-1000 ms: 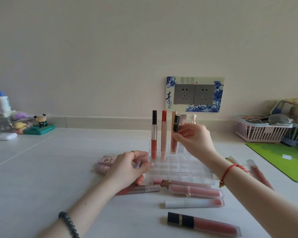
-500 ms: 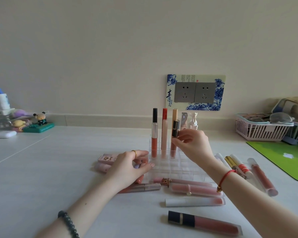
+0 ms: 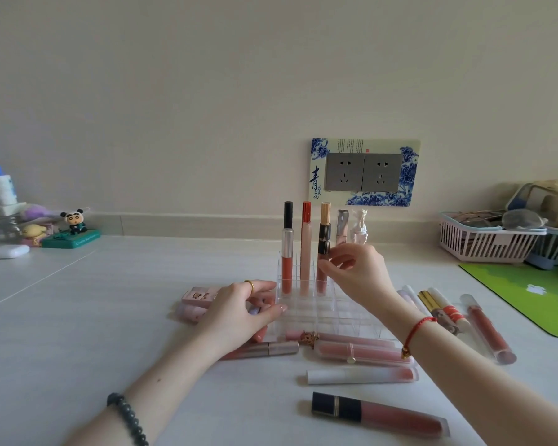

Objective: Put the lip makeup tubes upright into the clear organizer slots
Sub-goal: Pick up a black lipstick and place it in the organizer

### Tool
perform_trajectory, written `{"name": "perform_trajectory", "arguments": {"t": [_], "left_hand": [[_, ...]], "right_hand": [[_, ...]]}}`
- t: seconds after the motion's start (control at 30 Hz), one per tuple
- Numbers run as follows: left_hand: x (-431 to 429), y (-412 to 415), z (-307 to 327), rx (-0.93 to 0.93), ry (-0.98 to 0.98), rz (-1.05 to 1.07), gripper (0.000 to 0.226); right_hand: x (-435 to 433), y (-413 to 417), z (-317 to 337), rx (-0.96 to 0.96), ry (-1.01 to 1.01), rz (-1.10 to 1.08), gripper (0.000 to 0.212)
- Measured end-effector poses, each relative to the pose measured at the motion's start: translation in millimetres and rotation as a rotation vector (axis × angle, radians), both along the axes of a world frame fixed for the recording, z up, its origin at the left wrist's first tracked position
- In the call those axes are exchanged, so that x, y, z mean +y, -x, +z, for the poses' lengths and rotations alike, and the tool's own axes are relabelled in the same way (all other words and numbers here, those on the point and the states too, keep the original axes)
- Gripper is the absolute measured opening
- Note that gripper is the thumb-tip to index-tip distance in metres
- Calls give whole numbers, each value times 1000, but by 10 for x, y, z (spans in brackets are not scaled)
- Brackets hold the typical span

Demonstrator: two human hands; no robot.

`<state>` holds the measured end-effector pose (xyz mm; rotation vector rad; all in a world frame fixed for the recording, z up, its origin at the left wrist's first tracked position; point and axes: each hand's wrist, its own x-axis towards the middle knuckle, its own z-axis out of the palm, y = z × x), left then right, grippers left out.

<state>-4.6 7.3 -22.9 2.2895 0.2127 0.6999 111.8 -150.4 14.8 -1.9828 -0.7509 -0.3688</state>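
Note:
The clear organizer (image 3: 322,312) stands mid-table. Its back row holds upright tubes: a black-capped one (image 3: 286,249), a red-capped one (image 3: 306,246), a wood-capped one (image 3: 325,212), then a silver one (image 3: 342,226) and a white one (image 3: 359,228). My right hand (image 3: 358,275) pinches a black-and-gold tube (image 3: 324,241) that stands upright in a slot in front of the wood-capped one. My left hand (image 3: 239,313) rests against the organizer's left edge. Its thumb lies curled over a pink tube (image 3: 261,333). Several tubes lie flat in front, among them a dark-capped one (image 3: 377,420).
More tubes (image 3: 488,329) lie to the right, and pink boxes (image 3: 197,294) to the left. A green mat (image 3: 529,294) and a pink basket (image 3: 487,244) sit at the far right. Figurines (image 3: 74,228) and a white case (image 3: 8,251) are at the far left.
My right hand has lowered the black-and-gold tube down into a slot. My left hand has stayed in place.

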Motion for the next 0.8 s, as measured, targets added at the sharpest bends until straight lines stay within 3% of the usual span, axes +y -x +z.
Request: {"name": "perform_trajectory", "arguments": {"t": [0.27, 0.43, 0.67, 0.8], "left_hand": [[9, -11, -10, 23, -8, 23, 45], [24, -11, -15, 32, 10, 15, 43], [-28, 23, 23, 31, -11, 11, 40], [-13, 35, 20, 49, 15, -1, 39]], "right_hand": [[-111, -5, 34, -8, 43, 14, 25], [-487, -13, 234, -7, 24, 22, 21], [-1248, -234, 169, -44, 93, -263, 18], [-1608, -373, -37, 63, 304, -449, 23]]}}
